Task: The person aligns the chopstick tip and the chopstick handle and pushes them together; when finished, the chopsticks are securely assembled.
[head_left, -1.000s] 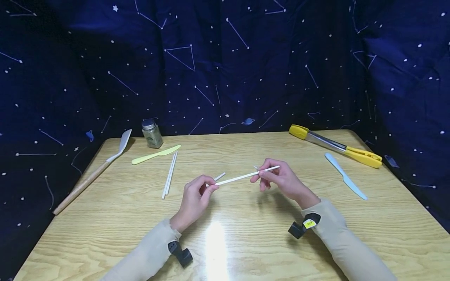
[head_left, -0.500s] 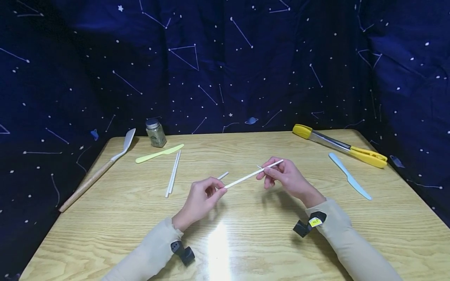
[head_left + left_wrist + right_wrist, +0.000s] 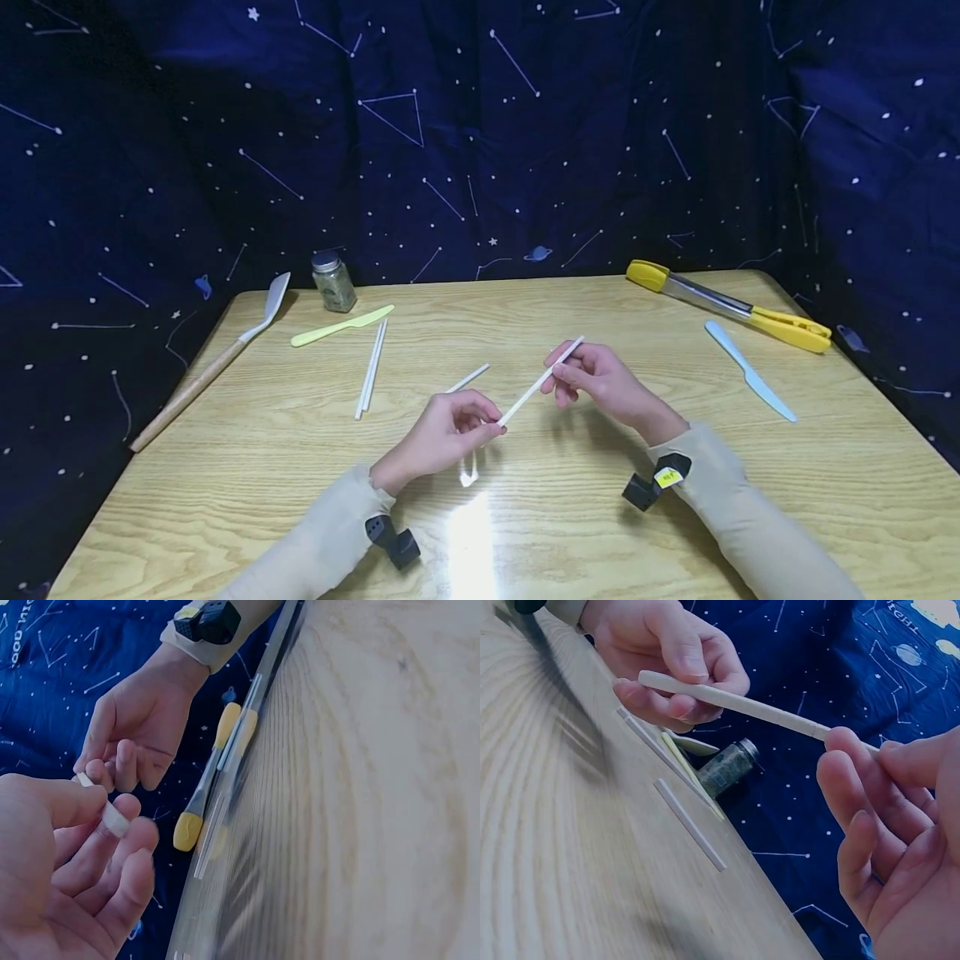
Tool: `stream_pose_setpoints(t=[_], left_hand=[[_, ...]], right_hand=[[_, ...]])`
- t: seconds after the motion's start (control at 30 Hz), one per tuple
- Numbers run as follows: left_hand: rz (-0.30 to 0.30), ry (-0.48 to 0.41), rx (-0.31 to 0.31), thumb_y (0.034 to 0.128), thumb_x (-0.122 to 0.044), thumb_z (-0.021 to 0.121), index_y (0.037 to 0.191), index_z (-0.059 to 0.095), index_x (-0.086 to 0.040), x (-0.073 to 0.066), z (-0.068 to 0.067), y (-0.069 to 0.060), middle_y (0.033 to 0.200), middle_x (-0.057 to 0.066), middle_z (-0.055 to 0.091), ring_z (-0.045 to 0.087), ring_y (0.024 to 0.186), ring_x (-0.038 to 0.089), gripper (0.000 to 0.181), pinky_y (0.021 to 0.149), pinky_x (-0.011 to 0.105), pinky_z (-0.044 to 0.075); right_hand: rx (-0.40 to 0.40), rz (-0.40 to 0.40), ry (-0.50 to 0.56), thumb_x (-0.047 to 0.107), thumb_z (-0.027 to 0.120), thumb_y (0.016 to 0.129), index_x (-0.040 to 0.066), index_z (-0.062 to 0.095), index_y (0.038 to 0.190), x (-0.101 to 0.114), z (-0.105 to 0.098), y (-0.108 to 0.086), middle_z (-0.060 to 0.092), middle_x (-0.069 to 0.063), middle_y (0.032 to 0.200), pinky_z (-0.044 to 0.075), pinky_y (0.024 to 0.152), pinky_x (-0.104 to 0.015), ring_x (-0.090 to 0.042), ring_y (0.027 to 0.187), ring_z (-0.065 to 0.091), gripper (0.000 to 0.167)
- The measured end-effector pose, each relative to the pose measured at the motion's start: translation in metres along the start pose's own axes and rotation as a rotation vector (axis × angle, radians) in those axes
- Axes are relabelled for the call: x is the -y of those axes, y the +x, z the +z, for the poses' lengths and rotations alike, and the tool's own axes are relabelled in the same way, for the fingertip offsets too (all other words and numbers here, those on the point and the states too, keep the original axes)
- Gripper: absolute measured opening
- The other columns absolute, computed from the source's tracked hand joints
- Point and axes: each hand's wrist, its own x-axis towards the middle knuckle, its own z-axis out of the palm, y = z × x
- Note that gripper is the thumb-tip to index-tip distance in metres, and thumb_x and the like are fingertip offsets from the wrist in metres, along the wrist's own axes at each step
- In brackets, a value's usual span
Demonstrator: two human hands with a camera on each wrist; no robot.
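Note:
A thin white stick (image 3: 531, 392) slants between the two hands above the table, its right end higher. The left hand (image 3: 450, 433) pinches its lower end between thumb and fingers. Near the upper end, the right hand (image 3: 603, 385) pinches it, with a short tip sticking out past the fingers. In the right wrist view the stick (image 3: 769, 712) spans from the left hand (image 3: 682, 664) to the right hand (image 3: 900, 825). Another white stick (image 3: 468, 377) lies on the table behind the left hand, partly hidden by it.
Two white sticks (image 3: 371, 367) lie at left, beside a yellow-green knife (image 3: 341, 326). Behind stands a jar (image 3: 333, 282). A wooden-handled spatula (image 3: 206, 373) lies along the left edge. Yellow tongs (image 3: 727, 306) and a light-blue knife (image 3: 750, 371) lie at right on the table (image 3: 585, 533).
The held stick has tilted more steeply. The left hand has moved right and nearer the table's front, uncovering more of the stick lying behind it. The right hand has shifted slightly left since half a second ago.

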Motion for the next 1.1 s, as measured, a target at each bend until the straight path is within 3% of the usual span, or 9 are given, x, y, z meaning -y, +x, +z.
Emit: stream_pose_setpoints(t=[0.1, 0.37, 0.43, 0.57, 0.7, 0.87, 1.1], left_hand=[[0.003, -0.044, 0.038, 0.0869, -0.002, 0.066, 0.096, 0.065, 0.001, -0.001, 0.002, -0.001, 0.086, 0.021, 0.070, 0.059, 0.061, 0.010, 0.010, 0.054, 0.019, 0.048], [0.061, -0.114, 0.133, 0.0893, 0.004, 0.060, 0.106, 0.060, 0.007, 0.000, 0.002, -0.004, 0.094, 0.027, 0.068, 0.064, 0.068, 0.042, 0.017, 0.056, 0.023, 0.052], [0.077, -0.105, 0.153, 0.0902, 0.003, 0.059, 0.107, 0.060, 0.008, 0.000, 0.003, -0.004, 0.096, 0.025, 0.069, 0.064, 0.071, 0.041, 0.018, 0.057, 0.022, 0.051], [0.088, -0.048, 0.180, 0.0920, -0.001, 0.060, 0.108, 0.062, 0.005, 0.000, 0.003, -0.003, 0.096, 0.018, 0.072, 0.067, 0.078, 0.025, 0.017, 0.059, 0.019, 0.048], [0.090, 0.012, 0.169, 0.0918, -0.003, 0.061, 0.108, 0.063, 0.002, 0.000, 0.000, -0.002, 0.096, 0.014, 0.073, 0.066, 0.082, 0.016, 0.017, 0.060, 0.019, 0.046], [0.078, 0.034, 0.121, 0.0912, -0.001, 0.061, 0.110, 0.062, 0.006, -0.003, -0.010, 0.002, 0.097, 0.017, 0.072, 0.067, 0.083, 0.017, 0.020, 0.065, 0.022, 0.050], [0.002, 0.029, 0.013, 0.0891, 0.004, 0.062, 0.110, 0.058, 0.009, 0.004, -0.030, 0.006, 0.096, 0.023, 0.068, 0.060, 0.069, 0.009, 0.022, 0.053, 0.026, 0.051]], right_hand=[[-0.002, 0.004, -0.008, 0.010, 0.050, 0.099, -0.005, 0.054, 0.106, -0.001, 0.003, -0.001, 0.071, 0.005, 0.081, 0.046, 0.059, -0.021, -0.011, 0.060, 0.061, 0.017], [0.069, 0.011, -0.006, 0.009, 0.049, 0.099, -0.017, 0.049, 0.108, -0.007, 0.017, 0.001, 0.071, 0.002, 0.081, 0.047, 0.058, -0.025, -0.013, 0.061, 0.062, 0.027], [0.099, 0.001, 0.009, 0.006, 0.048, 0.099, -0.019, 0.047, 0.109, -0.008, 0.020, 0.001, 0.072, -0.003, 0.081, 0.048, 0.058, -0.027, -0.013, 0.061, 0.062, 0.027], [0.134, 0.000, 0.021, 0.003, 0.046, 0.099, -0.021, 0.046, 0.109, -0.009, 0.023, 0.001, 0.071, -0.009, 0.081, 0.048, 0.058, -0.027, -0.010, 0.062, 0.063, 0.026], [0.151, 0.016, 0.020, 0.005, 0.045, 0.099, -0.019, 0.045, 0.115, -0.007, 0.021, 0.002, 0.070, -0.012, 0.084, 0.050, 0.060, -0.028, -0.014, 0.064, 0.063, 0.029], [0.108, 0.051, -0.026, 0.011, 0.045, 0.101, -0.013, 0.044, 0.121, -0.003, 0.008, 0.001, 0.067, -0.006, 0.086, 0.052, 0.066, -0.031, -0.019, 0.066, 0.063, 0.031], [0.024, 0.090, -0.089, 0.013, 0.047, 0.101, -0.003, 0.050, 0.117, -0.006, -0.012, 0.000, 0.066, -0.002, 0.086, 0.052, 0.068, -0.031, -0.018, 0.068, 0.062, 0.023]])
